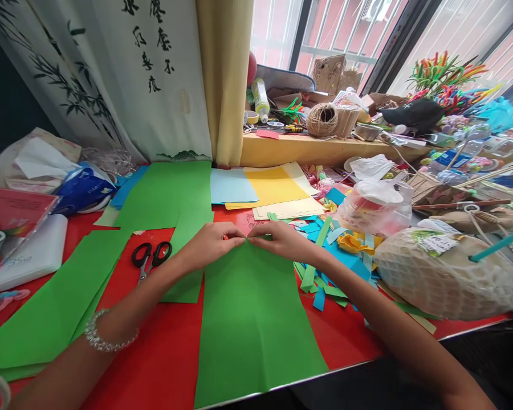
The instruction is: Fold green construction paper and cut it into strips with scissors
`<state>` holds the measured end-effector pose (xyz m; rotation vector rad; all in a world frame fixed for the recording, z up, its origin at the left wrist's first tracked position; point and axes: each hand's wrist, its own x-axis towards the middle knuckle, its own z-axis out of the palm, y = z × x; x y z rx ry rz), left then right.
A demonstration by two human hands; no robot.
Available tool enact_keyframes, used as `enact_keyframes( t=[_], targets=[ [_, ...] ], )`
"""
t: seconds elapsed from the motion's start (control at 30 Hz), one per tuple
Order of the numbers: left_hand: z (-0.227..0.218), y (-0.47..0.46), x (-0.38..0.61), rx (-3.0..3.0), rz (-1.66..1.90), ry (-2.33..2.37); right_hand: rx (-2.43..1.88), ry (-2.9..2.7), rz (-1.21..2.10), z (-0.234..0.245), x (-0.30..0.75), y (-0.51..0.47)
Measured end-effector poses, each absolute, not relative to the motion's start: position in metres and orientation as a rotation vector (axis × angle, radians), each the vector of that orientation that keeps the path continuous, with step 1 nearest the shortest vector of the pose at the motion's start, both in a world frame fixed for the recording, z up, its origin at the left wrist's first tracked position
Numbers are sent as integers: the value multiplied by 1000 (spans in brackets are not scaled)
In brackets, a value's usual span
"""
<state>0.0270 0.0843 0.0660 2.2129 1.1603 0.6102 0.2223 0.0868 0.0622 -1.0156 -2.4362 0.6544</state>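
Note:
A green paper sheet [252,319] lies on the red table [162,353] in front of me, reaching to the near edge. My left hand [211,242] and my right hand [282,239] meet at the middle of its far edge. Both pinch that edge with closed fingertips, thumbs almost touching. A beaded bracelet [106,336] circles my left wrist. Black-handled scissors [150,257] rest shut on the table just left of my left hand.
More green sheets [55,307] cover the left side and the back. Blue, yellow and cream sheets [273,191] lie beyond my hands. Paper scraps [325,273] and a netted bundle [444,273] crowd the right. A cluttered windowsill [325,149] runs behind.

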Motion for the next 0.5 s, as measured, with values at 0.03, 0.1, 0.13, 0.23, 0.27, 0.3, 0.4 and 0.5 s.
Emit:
enact_keyframes(
  t=[0.03, 0.1, 0.13, 0.23, 0.27, 0.3, 0.4, 0.5],
  targets=[
    [67, 83, 28, 2225, 627, 1156, -1006, -2449, 608, 63, 222, 86],
    [69, 82, 28, 2233, 666, 1148, -977, -2475, 503, 64, 223, 86],
    [71, 81, 28, 2226, 685, 1143, -962, -2482, 453, 64, 223, 85],
    [74, 79, 28, 2171, 720, 1141, -926, -2494, 349, 65, 224, 83],
    [74, 79, 28, 2144, 724, 1143, -920, -2498, 331, 65, 224, 83],
    [75, 79, 28, 2114, 726, 1145, -915, -2500, 314, 66, 224, 82],
    [74, 79, 27, 2025, 735, 1140, -897, -2516, 289, 67, 224, 81],
    [73, 80, 27, 1963, 748, 1133, -881, -2522, 299, 68, 225, 82]
  ],
)
